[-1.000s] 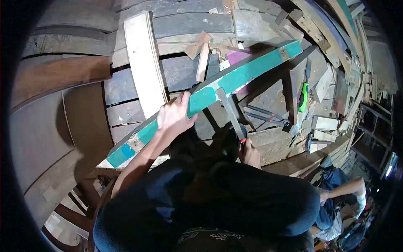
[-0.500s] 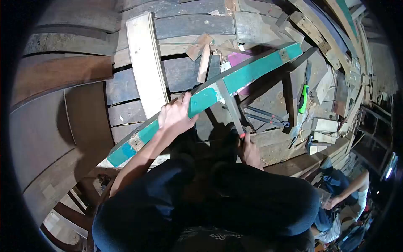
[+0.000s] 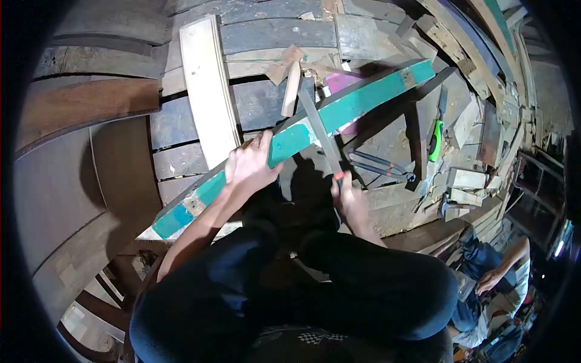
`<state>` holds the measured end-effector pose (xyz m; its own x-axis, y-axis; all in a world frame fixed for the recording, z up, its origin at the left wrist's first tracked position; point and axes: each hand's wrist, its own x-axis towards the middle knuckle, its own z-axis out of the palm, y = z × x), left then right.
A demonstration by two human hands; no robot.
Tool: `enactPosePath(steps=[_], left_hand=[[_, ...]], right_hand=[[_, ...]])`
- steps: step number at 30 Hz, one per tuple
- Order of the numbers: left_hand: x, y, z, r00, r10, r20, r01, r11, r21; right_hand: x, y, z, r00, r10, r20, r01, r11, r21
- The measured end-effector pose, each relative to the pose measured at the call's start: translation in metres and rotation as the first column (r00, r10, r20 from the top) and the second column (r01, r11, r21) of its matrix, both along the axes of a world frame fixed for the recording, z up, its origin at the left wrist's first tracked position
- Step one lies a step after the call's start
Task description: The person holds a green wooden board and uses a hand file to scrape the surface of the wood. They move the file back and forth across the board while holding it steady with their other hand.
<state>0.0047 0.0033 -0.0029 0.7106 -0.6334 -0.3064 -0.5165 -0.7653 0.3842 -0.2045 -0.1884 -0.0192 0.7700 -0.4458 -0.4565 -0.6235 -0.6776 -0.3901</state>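
A long wooden beam (image 3: 357, 111), painted green on one face, slants across the middle above my knees. My left hand (image 3: 249, 162) is closed around it left of centre, fingers over its far edge. In my right hand (image 3: 350, 204), below the beam, is the handle of a flat metal file (image 3: 319, 128), red where the blade meets it. The file's blade lies across the beam, its tip past the far edge, beside a bare patch in the paint. My right fingers are wrapped round the handle, hiding most of it.
A pale board (image 3: 209, 91) lies on the planks at left. Pincers (image 3: 381, 168), a green-handled tool (image 3: 435, 140), a hammer (image 3: 446, 207) and wood offcuts (image 3: 467, 178) are at right. A wooden peg (image 3: 292, 89) lies beyond the beam. Another person (image 3: 499, 275) sits at lower right.
My right hand has pushed the file forward and up to the left, so more blade shows past the beam's far edge. My left hand and the beam have barely moved.
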Motion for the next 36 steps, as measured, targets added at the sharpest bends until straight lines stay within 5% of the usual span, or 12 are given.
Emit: enactPosePath(steps=[4, 7, 10, 13, 17, 19, 24, 27, 29, 33, 36], left_hand=[[0.001, -0.003, 0.003, 0.997, 0.028, -0.071, -0.025, 0.999, 0.044], [0.005, -0.003, 0.003, 0.995, -0.005, -0.104, 0.01, 0.999, 0.05], [0.002, -0.001, 0.0, 1.0, 0.001, -0.007, -0.001, 1.0, 0.004], [0.001, -0.002, 0.0, 0.998, 0.023, -0.052, -0.024, 1.0, -0.019], [0.002, 0.0, 0.0, 0.995, 0.023, -0.093, -0.021, 1.0, 0.018], [0.003, -0.002, 0.007, 0.996, 0.02, -0.084, -0.017, 0.999, 0.037], [0.001, -0.005, 0.007, 0.998, 0.01, -0.063, -0.009, 1.0, 0.014], [-0.002, 0.001, 0.0, 0.999, 0.032, -0.026, -0.033, 0.999, -0.02], [-0.001, -0.003, 0.001, 0.997, 0.041, -0.064, -0.042, 0.999, -0.007], [0.002, 0.0, 0.002, 0.998, 0.019, -0.052, -0.019, 1.0, 0.003], [0.005, -0.001, 0.002, 0.998, 0.013, -0.065, -0.012, 1.0, 0.009]], right_hand=[[-0.084, 0.019, -0.015, 0.986, -0.095, -0.141, 0.081, 0.992, -0.102], [-0.069, 0.018, -0.016, 0.986, -0.078, -0.15, 0.064, 0.993, -0.098], [-0.01, 0.001, -0.011, 0.998, -0.056, 0.005, 0.055, 0.991, 0.12], [0.038, -0.007, 0.009, 0.995, 0.094, 0.033, -0.093, 0.995, -0.036], [-0.004, -0.004, 0.004, 0.975, 0.092, 0.2, -0.094, 0.996, 0.0], [-0.044, 0.005, -0.006, 0.996, -0.008, -0.085, 0.004, 0.999, -0.044], [-0.065, 0.009, -0.009, 0.985, -0.011, -0.174, -0.001, 0.998, -0.068], [-0.022, 0.006, 0.0, 0.996, 0.072, 0.058, -0.068, 0.996, -0.059], [0.028, 0.002, 0.01, 0.997, 0.063, 0.042, -0.061, 0.997, -0.047], [0.006, -0.001, -0.005, 0.966, 0.154, 0.209, -0.124, 0.981, -0.15], [-0.043, 0.002, 0.007, 0.999, 0.002, -0.045, -0.003, 1.0, -0.022]])
